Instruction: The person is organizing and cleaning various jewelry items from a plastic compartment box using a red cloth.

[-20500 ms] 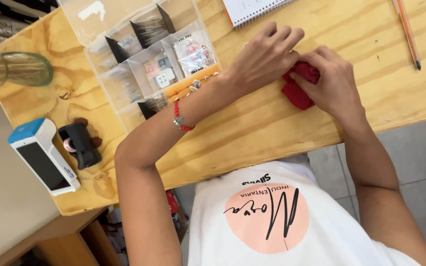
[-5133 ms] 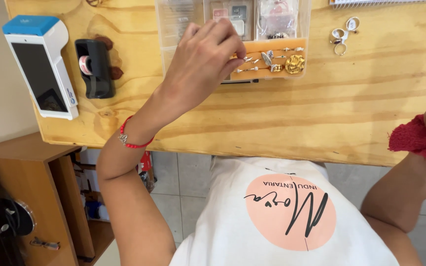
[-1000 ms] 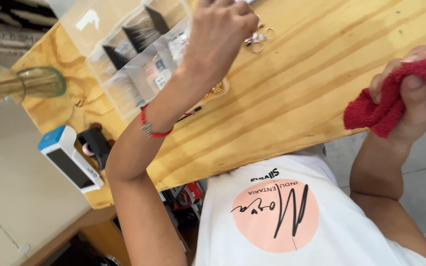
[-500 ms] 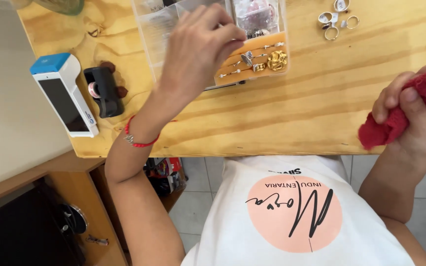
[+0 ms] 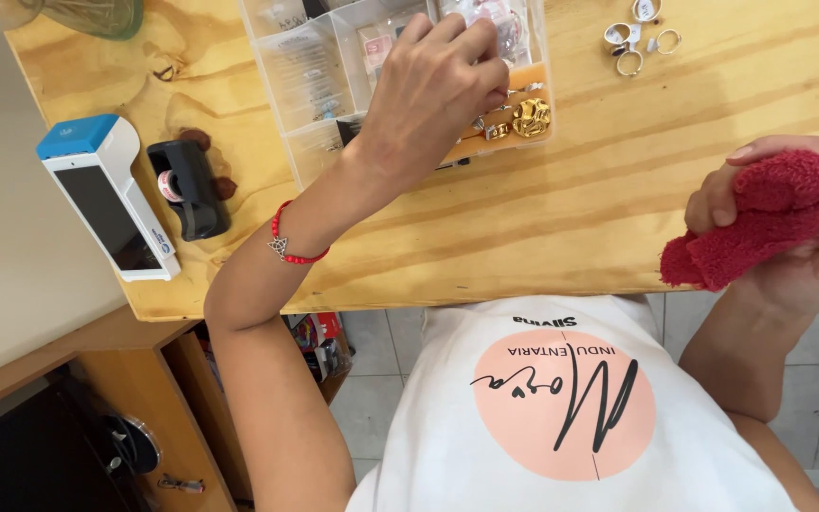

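Left hand point(image 5: 433, 81) — fingertips in organizer box point(image 5: 315, 76)

A clear plastic organizer box point(image 5: 334, 76) lies open on the wooden table, split into compartments; its orange front tray holds gold jewellery pieces point(image 5: 530, 118). A red fluffy cloth point(image 5: 760, 228) is bunched up, held off the table's right edge.
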